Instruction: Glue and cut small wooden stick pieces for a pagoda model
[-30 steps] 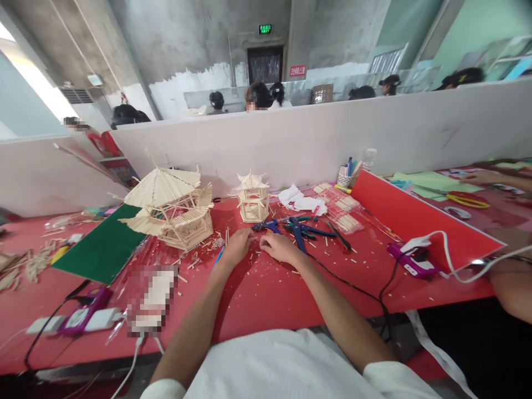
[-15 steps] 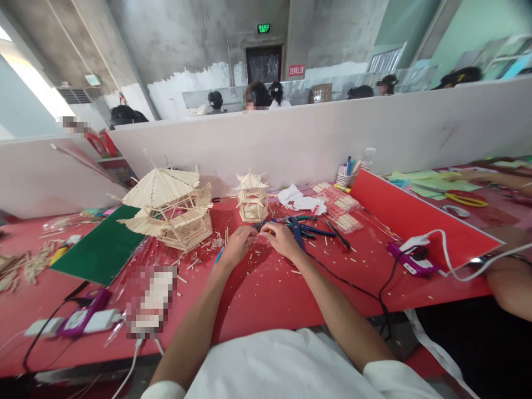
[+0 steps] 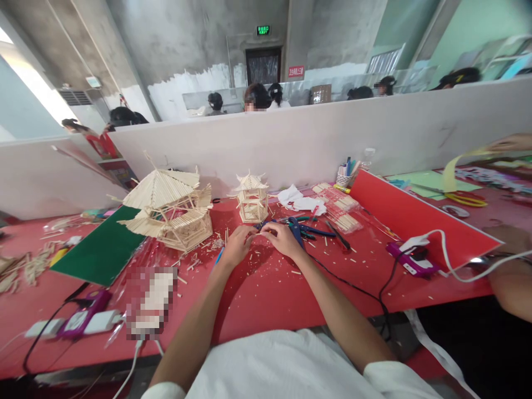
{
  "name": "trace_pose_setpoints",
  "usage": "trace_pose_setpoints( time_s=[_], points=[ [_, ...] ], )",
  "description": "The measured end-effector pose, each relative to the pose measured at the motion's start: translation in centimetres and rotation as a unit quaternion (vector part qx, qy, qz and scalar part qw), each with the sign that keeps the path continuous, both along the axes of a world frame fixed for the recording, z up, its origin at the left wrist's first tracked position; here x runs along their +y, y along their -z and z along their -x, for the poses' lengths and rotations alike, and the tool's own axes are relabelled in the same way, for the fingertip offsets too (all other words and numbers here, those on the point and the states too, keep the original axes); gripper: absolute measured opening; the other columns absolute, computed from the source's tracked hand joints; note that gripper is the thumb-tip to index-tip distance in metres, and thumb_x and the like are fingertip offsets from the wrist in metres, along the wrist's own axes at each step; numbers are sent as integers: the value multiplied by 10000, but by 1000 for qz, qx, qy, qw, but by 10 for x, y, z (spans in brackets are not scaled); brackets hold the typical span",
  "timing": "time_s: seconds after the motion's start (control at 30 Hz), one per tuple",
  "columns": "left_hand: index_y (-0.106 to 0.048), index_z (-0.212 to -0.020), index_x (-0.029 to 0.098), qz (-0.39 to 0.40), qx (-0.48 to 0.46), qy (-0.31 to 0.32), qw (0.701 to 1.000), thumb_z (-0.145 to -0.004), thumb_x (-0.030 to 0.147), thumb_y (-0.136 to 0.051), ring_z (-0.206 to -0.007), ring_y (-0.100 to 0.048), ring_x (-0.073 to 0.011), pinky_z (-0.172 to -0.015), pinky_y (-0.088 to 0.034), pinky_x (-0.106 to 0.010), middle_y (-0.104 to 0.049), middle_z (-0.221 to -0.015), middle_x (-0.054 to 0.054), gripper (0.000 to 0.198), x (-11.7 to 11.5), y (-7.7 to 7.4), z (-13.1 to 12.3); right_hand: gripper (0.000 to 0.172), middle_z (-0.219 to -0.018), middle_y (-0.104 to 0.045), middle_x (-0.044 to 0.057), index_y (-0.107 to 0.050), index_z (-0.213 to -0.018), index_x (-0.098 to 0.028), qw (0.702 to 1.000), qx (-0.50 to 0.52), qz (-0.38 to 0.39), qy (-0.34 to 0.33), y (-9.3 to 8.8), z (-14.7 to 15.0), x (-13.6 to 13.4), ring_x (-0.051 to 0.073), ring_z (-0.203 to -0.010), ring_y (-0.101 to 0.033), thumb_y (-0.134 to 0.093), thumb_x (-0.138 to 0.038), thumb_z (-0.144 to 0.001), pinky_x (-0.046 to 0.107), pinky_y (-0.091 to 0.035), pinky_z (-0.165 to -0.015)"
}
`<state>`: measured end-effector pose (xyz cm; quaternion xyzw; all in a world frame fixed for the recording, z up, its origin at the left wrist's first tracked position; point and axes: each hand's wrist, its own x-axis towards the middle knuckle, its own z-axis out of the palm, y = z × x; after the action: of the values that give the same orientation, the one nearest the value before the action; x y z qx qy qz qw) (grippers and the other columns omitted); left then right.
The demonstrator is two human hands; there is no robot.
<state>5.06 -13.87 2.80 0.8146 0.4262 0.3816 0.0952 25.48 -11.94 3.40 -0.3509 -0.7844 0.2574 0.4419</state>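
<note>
Both hands meet at centre frame, just below the small stick pavilion (image 3: pixel 251 198). My left hand (image 3: pixel 236 245) and right hand (image 3: pixel 281 239) have fingertips drawn together over something very small, probably a short stick piece, but it is too tiny to confirm. Grip state: pinched together on it, as far as I can tell.

Blue-handled pliers (image 3: pixel 301 228) lie just right of the right hand, touching or nearly so. Cut stick scraps (image 3: pixel 195 260) litter the red worktop (image 3: pixel 266 299) around the left hand. The large stick pavilion (image 3: pixel 170 208) stands left of centre, beside a green mat (image 3: pixel 102 249). A purple glue gun (image 3: pixel 409 260) sits at right, well apart, its black cord running toward the lower edge of the frame. A co-worker's forearm (image 3: pixel 511 288) shows at the right edge.

Judgement on doing this well: keep wrists planted on the worktop for steadiness, hold the piece near its ends so the joint face stays clear, and keep the elbows away from the small pavilion, which looks fragile. Work low, close to the surface, so a dropped piece stays findable among the scraps.
</note>
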Motion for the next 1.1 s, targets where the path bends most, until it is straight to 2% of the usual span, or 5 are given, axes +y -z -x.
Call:
trace_pose_setpoints(
  time_s=[0.23,0.4,0.57,0.83,1.1],
  points=[
    [-654,-1087,209,2,17,-3,1000,-992,248,-514,-1029,-642,-199,-957,-491,-346,-723,-1049,-73,173,0,0,1,159,-916,-737,58,-676,-907,-193,1000,-19,1,2,0,0,0,204,-873,-671,-532,-246,-947,292,-475,-830],
    [-667,-1058,214,9,9,-17,1000,-951,190,-547,-1002,-655,-200,-938,-504,-348,-740,-1012,-60,163,-2,-4,0,143,-940,-745,49,-680,-940,-196,999,-21,21,-16,0,1,-2,191,-871,-674,-562,-276,-952,280,-468,-828],
    [-682,-1022,221,29,-2,2,1000,-899,136,-554,-958,-673,-195,-915,-524,-347,-752,-978,-49,197,-4,-6,0,123,-892,-732,39,-682,-901,-191,999,-26,14,-21,1,0,-1,183,-835,-664,-575,-235,-942,266,-447,-784],
    [-693,-991,217,11,-32,35,999,-840,54,-532,-911,-681,-170,-879,-529,-315,-752,-969,-31,275,-4,-6,2,109,-911,-743,49,-700,-891,-192,999,-25,9,-27,5,0,2,193,-868,-662,-595,-171,-910,272,-448,-811],
    [-656,-1005,206,7,19,48,999,-822,7,-479,-983,-656,-191,-919,-499,-333,-734,-1019,-50,323,-6,-9,3,119,-891,-754,41,-721,-889,-189,998,-52,24,-12,4,2,-1,176,-790,-662,-609,-147,-886,260,-443,-736]
  ],
)
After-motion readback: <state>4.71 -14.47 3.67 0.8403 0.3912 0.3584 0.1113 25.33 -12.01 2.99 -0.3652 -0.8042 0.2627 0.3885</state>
